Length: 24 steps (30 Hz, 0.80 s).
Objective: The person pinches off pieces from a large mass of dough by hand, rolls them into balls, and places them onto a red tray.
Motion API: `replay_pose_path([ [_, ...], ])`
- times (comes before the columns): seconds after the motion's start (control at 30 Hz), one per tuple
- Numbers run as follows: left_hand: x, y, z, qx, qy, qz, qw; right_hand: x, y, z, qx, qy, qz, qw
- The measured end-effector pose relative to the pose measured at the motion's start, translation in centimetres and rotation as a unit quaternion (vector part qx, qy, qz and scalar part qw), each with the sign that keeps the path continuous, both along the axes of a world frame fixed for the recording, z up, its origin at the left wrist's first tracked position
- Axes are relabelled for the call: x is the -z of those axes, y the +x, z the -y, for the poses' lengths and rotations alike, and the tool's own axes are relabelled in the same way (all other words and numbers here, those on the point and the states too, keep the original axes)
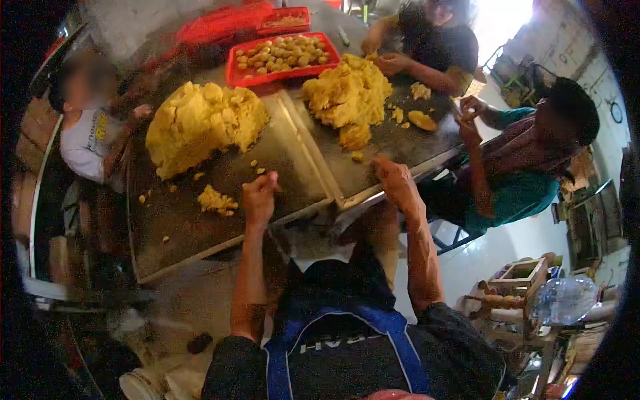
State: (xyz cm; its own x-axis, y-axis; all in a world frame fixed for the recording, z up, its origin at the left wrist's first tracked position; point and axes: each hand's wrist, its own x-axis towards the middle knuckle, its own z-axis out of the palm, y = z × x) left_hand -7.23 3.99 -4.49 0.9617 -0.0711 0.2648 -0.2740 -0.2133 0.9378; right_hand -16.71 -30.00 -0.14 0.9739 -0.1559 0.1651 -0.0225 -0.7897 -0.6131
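My left hand (259, 197) is closed, with the thumb up, just over the front edge of the table. Whatever may be inside its fingers is hidden. Small yellow crumbs lie just beyond it, and a loose clump of yellow dough (217, 201) is to its left. Behind that rises a big yellow dough mound (203, 123). My right hand (398, 185) has its fingers curled together near the table edge, and I cannot make out anything in them. A second yellow dough mound (350, 93) stands beyond it, with a smaller lump (355, 137) at its foot.
A red tray (230, 72) of round dough balls (287, 55) sits at the back, with another red tray (293, 16) behind. Wooden strips (310, 147) divide the dark table (200, 240). Co-workers sit left, right and at the far side. A clear plastic bottle (565, 300) is at lower right.
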Motion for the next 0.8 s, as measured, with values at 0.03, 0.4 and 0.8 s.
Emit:
replay_pose_path([
  [0.03, -0.2, -0.4, -0.1, -0.005, 0.035, -0.033, 0.999, 0.2, 0.2, 0.7, 0.006, -0.011, 0.003, 1.000],
  [0.4, 5.8, 1.6, -0.1, 0.034, -0.263, -0.059, 0.962, 5.0, 5.1, 0.7, 0.029, -0.035, 0.208, 0.977],
  [0.8, 2.2, 0.5, 0.0, -0.012, 0.027, -0.028, 0.999, 7.6, 5.5, 1.9, 0.004, -0.050, 0.090, 0.995],
])
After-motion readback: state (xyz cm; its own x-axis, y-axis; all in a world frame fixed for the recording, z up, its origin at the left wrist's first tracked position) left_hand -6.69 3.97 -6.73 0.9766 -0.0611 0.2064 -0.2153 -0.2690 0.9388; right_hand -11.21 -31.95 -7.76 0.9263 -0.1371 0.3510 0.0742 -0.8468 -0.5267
